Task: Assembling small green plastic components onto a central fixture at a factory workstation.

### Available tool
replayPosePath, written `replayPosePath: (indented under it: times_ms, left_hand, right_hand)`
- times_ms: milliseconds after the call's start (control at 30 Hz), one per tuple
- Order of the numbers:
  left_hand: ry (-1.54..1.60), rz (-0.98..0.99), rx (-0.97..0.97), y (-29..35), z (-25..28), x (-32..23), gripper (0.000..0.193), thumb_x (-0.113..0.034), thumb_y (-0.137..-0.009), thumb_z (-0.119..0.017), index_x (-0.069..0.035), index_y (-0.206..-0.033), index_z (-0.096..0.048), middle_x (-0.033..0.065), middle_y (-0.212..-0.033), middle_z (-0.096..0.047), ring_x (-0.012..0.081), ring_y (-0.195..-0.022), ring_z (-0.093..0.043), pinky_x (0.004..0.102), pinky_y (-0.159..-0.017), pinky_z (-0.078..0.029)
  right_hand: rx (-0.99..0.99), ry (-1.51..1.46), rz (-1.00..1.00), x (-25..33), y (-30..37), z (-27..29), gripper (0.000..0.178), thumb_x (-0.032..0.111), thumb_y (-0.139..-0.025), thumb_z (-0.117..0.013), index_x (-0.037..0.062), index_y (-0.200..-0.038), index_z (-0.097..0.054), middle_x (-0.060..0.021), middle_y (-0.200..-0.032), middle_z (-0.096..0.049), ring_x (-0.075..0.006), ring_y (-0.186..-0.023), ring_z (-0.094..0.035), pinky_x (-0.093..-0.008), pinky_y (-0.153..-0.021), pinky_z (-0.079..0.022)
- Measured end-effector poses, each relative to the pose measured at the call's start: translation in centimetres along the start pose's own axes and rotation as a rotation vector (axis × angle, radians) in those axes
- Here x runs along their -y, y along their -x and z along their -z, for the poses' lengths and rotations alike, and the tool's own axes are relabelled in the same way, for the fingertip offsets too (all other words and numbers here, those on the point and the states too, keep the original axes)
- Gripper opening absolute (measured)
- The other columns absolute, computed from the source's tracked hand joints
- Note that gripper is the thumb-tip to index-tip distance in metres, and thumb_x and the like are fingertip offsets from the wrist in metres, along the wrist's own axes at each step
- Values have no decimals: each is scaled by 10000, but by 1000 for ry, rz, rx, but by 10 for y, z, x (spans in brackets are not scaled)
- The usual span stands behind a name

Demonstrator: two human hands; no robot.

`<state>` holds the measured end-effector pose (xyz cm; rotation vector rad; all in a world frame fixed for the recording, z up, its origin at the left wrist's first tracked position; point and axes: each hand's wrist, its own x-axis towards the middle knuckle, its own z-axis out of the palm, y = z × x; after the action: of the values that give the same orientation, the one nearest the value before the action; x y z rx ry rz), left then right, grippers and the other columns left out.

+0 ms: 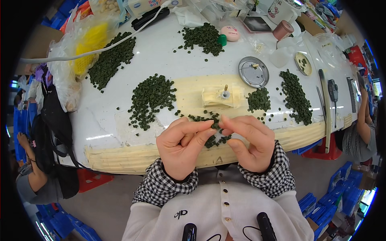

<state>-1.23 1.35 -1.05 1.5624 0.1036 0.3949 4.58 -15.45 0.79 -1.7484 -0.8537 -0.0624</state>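
Note:
My left hand [180, 145] has thumb and index finger pinched at a small dark green piece [216, 125] near the table's front edge. Close beside those fingertips is my right hand [255, 143], its curved fingers apart from the thumb; whether a fingertip touches the piece I cannot tell. Beneath both hands lies a small heap of similar green pieces [212, 142], partly hidden by the fingers. Just beyond stands a beige taped block [211, 97] with an upright metal pin [225, 93]. To its right is a small green heap [258, 99].
More green heaps lie at left [150, 98], far left [114, 60], back [203, 38] and right [296, 96]. A round metal lid [253, 72], a pink thread spool [283, 30], a screwdriver [333, 91] and a comb [351, 94] are farther right. A white cable [100, 51] crosses the left side.

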Motion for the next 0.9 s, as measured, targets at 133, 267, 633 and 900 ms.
replayPosePath:
  times_ms: [133, 267, 633, 900]
  left_hand:
    - [-5, -4, -25, 1, 0, 1, 201, 32, -754, -734, -18, -947, -710, -58, -561, -326, 56, -548, -328, 210, -521, -292]
    - [-33, -8, -26, 1, 0, 1, 201, 29, -756, -734, -20, -950, -711, -57, -561, -322, 58, -552, -329, 212, -532, -299]
    - [4, 15, -19, 2, -1, 0, 201, 34, -760, -726, -13, -954, -706, -56, -567, -320, 58, -557, -329, 215, -539, -312]
    - [24, 19, 3, 0, -2, 1, 196, 31, -758, -727, -13, -949, -706, -61, -568, -316, 55, -556, -326, 214, -540, -308]
  right_hand:
    - [-142, 265, -2, 1, -24, 16, 302, -2, -751, -714, -3, -1047, -658, -99, -818, -594, -184, -696, -583, -253, -614, -483]
    - [-115, 468, 69, -11, -49, 20, 192, 28, -745, -717, 21, -930, -665, -86, -794, -575, -232, -716, -568, -308, -630, -467]
    - [-96, 484, 116, -13, -58, 19, 107, 11, -758, -700, 5, -855, -656, -82, -780, -593, -210, -716, -558, -293, -634, -444]
    - [-9, 15, 138, 8, -49, 20, 96, 37, -825, -672, -14, -875, -606, -85, -809, -615, -186, -700, -598, -276, -633, -481]
